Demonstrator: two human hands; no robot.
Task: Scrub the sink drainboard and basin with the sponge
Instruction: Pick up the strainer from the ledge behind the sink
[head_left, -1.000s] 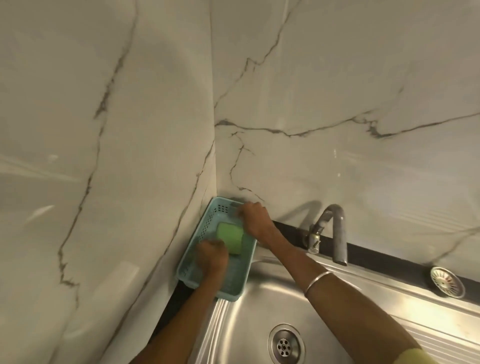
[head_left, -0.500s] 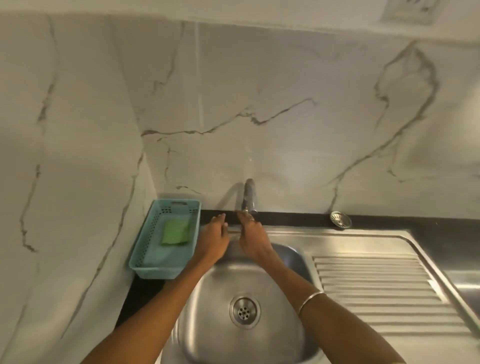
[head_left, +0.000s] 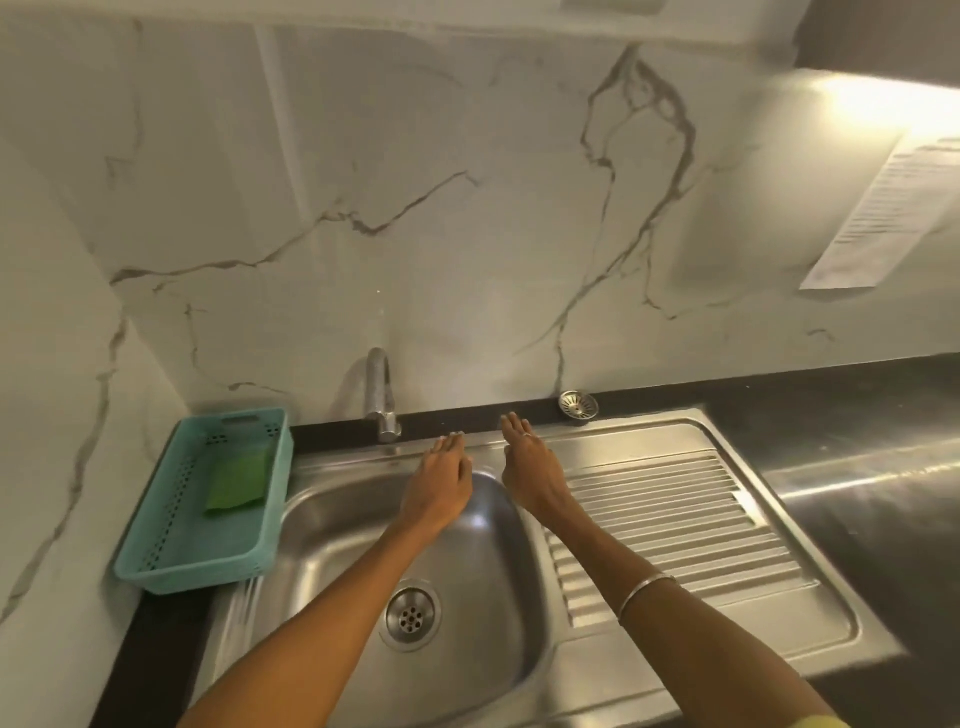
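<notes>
basket (head_left: 156, 564): teal plastic, left of the basin, sits on the counter edge against the left wall, overhangs the sink rim a bit.
sponge (head_left: 236, 480): green, lying flat inside the basket, toward its far end. Well left of the basin, nothing touching it.
tap (head_left: 379, 395): chrome, behind the basin at its back-left; no water visible.
basin (head_left: 322, 525): stainless, my landmark. Drain (head_left: 410, 614) at its near-centre, bare metal around it.
my left hand (head_left: 439, 486): over the basin's back-right part, palm down, fingers (head_left: 451, 446) straight and together, holding nothing. Fingertips reach the back rim; contact can't tell.
my right hand (head_left: 530, 470): just right of the basin, at the strip between basin and drainboard, palm down, fingers (head_left: 514, 428) spread slightly, holding nothing. Ring on one finger, bangle (head_left: 644, 592) on the forearm.
drainboard (head_left: 691, 525): ribbed, right of the basin, my right forearm crosses its near-left corner.
strainer (head_left: 577, 406): small loose metal one, behind the drainboard, back-right of the basin, on the dark counter (head_left: 831, 400) strip by the wall.
paper (head_left: 893, 218): printed sheet on the wall, far right, well above the basin.
</notes>
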